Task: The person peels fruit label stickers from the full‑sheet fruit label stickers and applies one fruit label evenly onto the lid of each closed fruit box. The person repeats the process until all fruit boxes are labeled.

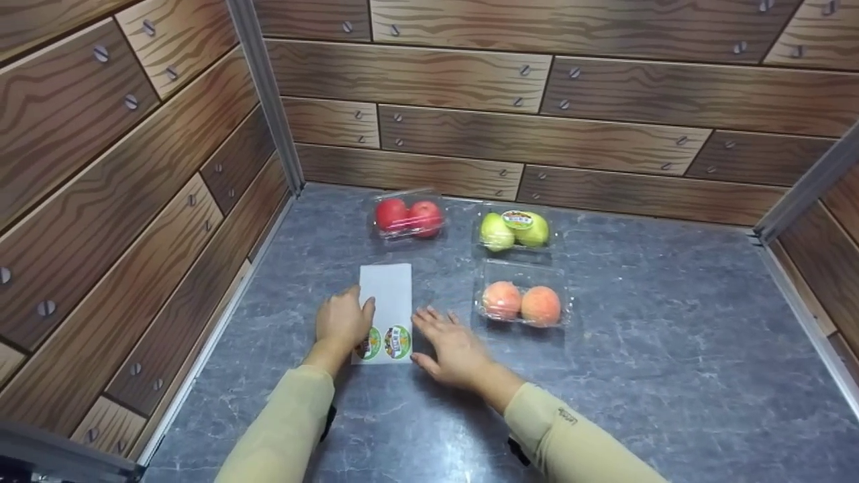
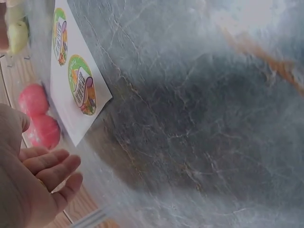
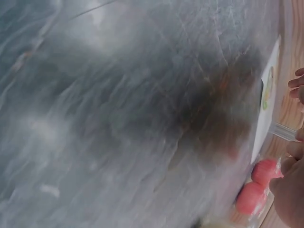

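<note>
Got sheet (image 1: 386, 292) flat on table (image 1: 671, 376) between left grip (image 1: 341, 322) and right grip (image 1: 453, 349), two stickers (image 1: 397, 342) at near end. Left at sheet's edge, fingers loose, holding nothing; right just beside other edge, fingers spread, holding nothing. Beyond sheet: boxed red fruit (image 1: 425, 218). Off right: boxed peaches (image 1: 502, 300), boxed pears (image 1: 498, 232) behind.

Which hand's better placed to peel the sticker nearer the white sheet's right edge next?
Probably the right hand: it lies beside the right edge of the sheet, next to that sticker, while the left hand is at the opposite edge.
</note>
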`<state>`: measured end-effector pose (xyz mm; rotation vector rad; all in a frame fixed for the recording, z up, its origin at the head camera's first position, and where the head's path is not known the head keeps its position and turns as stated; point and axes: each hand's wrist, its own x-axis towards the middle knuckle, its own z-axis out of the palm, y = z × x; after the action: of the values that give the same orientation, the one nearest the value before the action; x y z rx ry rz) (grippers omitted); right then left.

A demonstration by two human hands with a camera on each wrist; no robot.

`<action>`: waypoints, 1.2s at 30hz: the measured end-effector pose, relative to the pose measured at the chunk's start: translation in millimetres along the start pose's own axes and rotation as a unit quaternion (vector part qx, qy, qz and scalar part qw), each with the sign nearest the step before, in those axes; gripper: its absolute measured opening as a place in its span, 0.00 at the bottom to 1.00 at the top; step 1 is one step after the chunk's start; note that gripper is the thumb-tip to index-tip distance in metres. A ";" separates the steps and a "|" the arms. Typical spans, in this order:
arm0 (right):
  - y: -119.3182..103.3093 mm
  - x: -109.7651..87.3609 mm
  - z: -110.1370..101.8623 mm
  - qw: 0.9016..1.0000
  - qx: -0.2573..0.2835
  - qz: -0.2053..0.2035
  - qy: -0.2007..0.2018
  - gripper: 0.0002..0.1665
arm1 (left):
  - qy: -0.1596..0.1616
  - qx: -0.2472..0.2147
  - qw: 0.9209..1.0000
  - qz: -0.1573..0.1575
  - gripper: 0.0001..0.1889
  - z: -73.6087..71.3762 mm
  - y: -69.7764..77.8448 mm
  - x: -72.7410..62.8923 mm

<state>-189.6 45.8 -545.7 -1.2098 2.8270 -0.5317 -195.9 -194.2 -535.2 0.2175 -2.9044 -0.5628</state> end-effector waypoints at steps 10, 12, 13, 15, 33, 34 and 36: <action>-2.5 5.1 14.6 0.999 0.004 0.016 -0.033 0.42 | -0.023 -0.014 0.999 -0.038 0.25 5.1 6.5 -1.5; -2.6 5.0 17.2 0.999 0.000 0.016 -0.039 0.42 | -0.035 -0.023 0.998 -0.053 0.25 5.2 8.2 -2.4; -2.5 4.9 18.5 0.999 -0.002 0.017 -0.042 0.42 | -0.041 -0.027 0.997 -0.060 0.25 5.3 8.9 -2.8; -2.7 4.5 19.9 0.999 -0.003 0.014 -0.045 0.42 | -0.055 -0.039 0.995 -0.076 0.26 5.5 9.7 -3.1; -1.3 8.7 20.9 0.998 -0.028 0.008 -0.057 0.39 | -0.068 -0.073 0.987 -0.128 0.23 -1.9 16.7 1.6; -1.8 8.8 21.1 0.998 -0.029 0.009 -0.057 0.39 | -0.069 -0.075 0.986 -0.129 0.24 -2.0 16.3 1.5; -2.9 9.0 21.4 0.998 -0.029 0.010 -0.057 0.39 | -0.071 -0.080 0.986 -0.131 0.24 -2.5 15.7 1.5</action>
<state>-190.7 31.2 -563.9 -1.1778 2.7742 -0.3701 -198.6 -180.9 -526.7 0.5634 -2.9651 -0.8830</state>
